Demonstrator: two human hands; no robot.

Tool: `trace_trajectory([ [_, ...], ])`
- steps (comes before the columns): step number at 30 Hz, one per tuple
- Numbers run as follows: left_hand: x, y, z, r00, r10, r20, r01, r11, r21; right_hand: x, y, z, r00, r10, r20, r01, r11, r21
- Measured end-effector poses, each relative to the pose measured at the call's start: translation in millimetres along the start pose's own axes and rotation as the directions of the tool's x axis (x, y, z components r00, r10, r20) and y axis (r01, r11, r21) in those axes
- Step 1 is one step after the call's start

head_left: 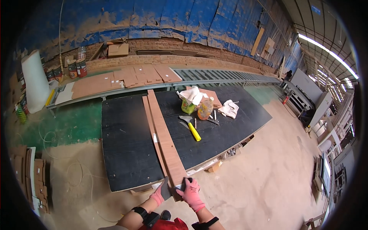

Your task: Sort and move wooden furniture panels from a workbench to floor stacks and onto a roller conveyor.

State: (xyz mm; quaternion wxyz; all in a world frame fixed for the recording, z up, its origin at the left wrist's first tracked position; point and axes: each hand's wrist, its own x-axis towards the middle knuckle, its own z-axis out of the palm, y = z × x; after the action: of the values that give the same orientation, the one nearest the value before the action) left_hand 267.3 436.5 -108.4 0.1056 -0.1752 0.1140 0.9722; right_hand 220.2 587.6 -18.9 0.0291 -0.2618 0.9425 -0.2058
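two gloved hands, left (162, 191) and right (190, 192), one table (130, 145) before me, two long boards (167, 140), one scraper (194, 132), two white rags (230, 109), one green tub (187, 107), one orange bottle (205, 109), one conveyor (230, 76), one white roll (36, 82), at least four cans (81, 68) off by the wall

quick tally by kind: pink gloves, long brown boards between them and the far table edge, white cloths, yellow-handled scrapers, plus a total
Pink gloves: 2
Long brown boards: 2
White cloths: 2
Yellow-handled scraper: 1
Total: 7
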Motion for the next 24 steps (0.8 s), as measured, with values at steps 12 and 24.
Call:
trace_trajectory([
  [12,-18,0,-5,0.987,0.016,-0.159,-0.004,0.997,0.072,-29,32,29,0.924,0.068,0.376,-0.246,0.859,0.45],
  [24,-47,34,31,0.993,-0.107,-0.055,0.12,0.819,0.561,-190,-4,47,0.833,0.336,0.439,-0.553,0.468,0.69],
])
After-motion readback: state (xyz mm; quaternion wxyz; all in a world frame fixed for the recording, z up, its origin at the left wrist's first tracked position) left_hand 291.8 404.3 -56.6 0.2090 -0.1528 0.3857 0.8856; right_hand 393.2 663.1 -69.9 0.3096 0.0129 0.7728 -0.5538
